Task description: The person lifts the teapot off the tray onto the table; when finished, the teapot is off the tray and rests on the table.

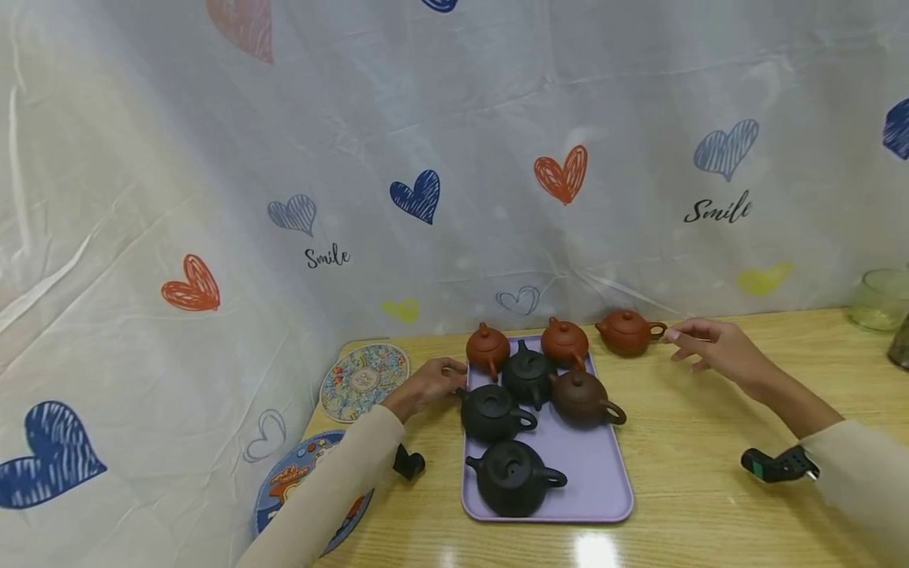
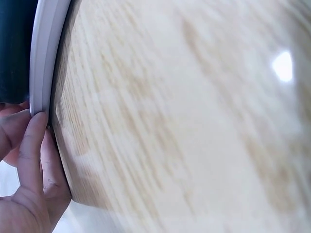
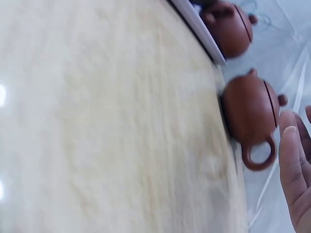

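Observation:
A lilac tray (image 1: 568,489) holds several small teapots. My left hand (image 1: 435,385) is at its left edge, and in the left wrist view its thumb and fingers (image 2: 34,141) pinch the tray rim (image 2: 46,63). Nearest to that hand are a black teapot (image 1: 490,416) and a red teapot (image 1: 487,347) at the tray's far left corner. Off the tray, at the back right, stands another red teapot (image 1: 626,333). Its looped handle (image 3: 259,165) points toward my right hand (image 1: 717,351), whose fingers are loosely extended close beside it, holding nothing.
Also on the tray are a black teapot (image 1: 529,374), a brown one (image 1: 579,398), a red one (image 1: 566,344) and a larger black one (image 1: 513,481). Two round patterned mats (image 1: 365,371) lie left. A greenish glass (image 1: 880,300) stands far right; a heart-printed curtain (image 1: 490,118) hangs behind.

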The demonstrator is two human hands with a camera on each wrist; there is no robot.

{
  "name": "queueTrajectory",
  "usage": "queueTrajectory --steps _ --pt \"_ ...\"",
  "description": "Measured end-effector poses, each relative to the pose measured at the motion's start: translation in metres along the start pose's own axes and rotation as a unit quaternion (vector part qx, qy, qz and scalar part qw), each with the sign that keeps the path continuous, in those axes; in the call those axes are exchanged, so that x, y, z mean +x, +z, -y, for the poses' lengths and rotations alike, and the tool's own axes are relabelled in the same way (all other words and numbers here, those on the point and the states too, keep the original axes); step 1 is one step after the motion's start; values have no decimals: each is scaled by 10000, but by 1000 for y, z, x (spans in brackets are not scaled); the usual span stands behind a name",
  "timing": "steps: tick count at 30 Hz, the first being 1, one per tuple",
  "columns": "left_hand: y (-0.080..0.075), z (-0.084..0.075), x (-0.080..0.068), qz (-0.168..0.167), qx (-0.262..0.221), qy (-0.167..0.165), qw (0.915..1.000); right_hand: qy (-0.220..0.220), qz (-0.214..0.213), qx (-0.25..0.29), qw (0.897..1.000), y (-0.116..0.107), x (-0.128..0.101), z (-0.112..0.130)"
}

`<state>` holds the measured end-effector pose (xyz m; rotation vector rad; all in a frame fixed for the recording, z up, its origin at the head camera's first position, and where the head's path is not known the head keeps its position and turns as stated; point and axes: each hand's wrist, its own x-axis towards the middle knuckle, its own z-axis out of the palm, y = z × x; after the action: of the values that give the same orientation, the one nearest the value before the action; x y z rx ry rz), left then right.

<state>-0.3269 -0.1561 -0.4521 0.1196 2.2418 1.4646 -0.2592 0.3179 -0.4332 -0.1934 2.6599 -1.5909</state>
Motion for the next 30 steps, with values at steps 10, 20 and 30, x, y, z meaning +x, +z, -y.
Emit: queueTrajectory --steps 10,20,30 --pt "-2 0 0 21 7 -21 10000 -143 632 316 9974 38 -27 21" --pt "0 0 -2 25 -19 10 10000 131 1009 615 9929 81 -45 31" --pt "1 0 -3 -13 18 5 10000 594 1130 377 9911 101 -47 37"
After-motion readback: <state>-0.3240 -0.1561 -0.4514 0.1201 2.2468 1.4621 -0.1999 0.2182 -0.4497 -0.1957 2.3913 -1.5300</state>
